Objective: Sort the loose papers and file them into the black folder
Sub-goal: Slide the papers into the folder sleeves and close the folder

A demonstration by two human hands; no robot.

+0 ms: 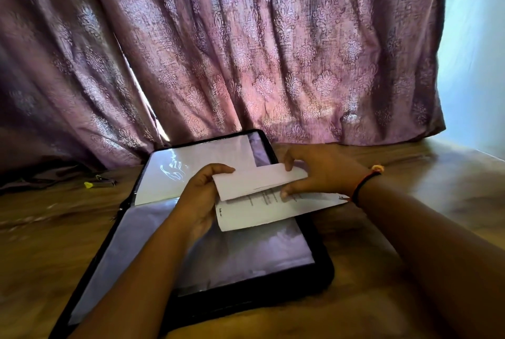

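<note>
Both hands are on the stack of white printed papers (262, 202) mid-frame: left hand (199, 196) grips its left edge, right hand (322, 172) pinches the top sheets. Underneath, the open black zip folder with clear sleeves (322, 270) lies flat on the wooden table (410, 229).

The brown, glossy, wood-grained tabletop (426, 232) carries the black folder (324, 273), which lies open and flat with its 2 halves spread and its clear sleeves facing up. The far sleeve holds 1 white sheet. Left of the folder, well apart from it, lies a small metal object with a yellow tip (99, 182), too blurred to identify. Farther left of the folder sits a dark crumpled shape (30, 180). Behind the folder, a purple curtain (300, 71) comes down to the tabletop's back edge
</note>
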